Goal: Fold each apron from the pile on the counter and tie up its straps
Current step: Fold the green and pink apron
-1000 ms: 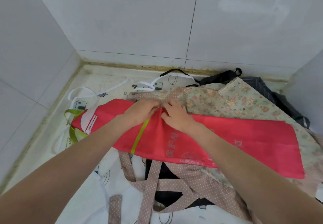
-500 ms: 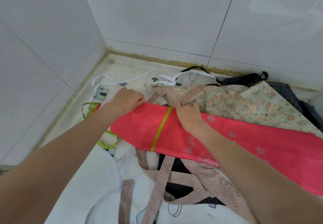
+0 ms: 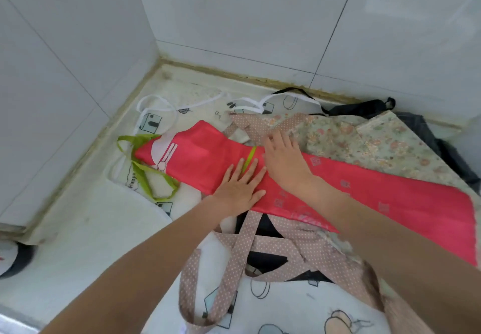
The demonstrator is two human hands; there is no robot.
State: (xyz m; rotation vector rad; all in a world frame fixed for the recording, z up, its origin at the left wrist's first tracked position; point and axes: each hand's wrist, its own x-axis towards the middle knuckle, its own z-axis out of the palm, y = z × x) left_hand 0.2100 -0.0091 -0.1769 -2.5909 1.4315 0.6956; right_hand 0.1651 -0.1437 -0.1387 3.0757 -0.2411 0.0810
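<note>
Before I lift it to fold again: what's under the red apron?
Under the red apron lie a floral apron, dotted straps and a white printed cloth. Whatever is directly beneath its middle is covered.

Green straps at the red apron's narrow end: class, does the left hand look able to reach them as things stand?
Probably yes. The left hand lies flat on the red apron, and nothing covers the green straps lying loose beside it.

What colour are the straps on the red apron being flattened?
Lime green straps, looped loose at the red apron's left end; head view.
</note>
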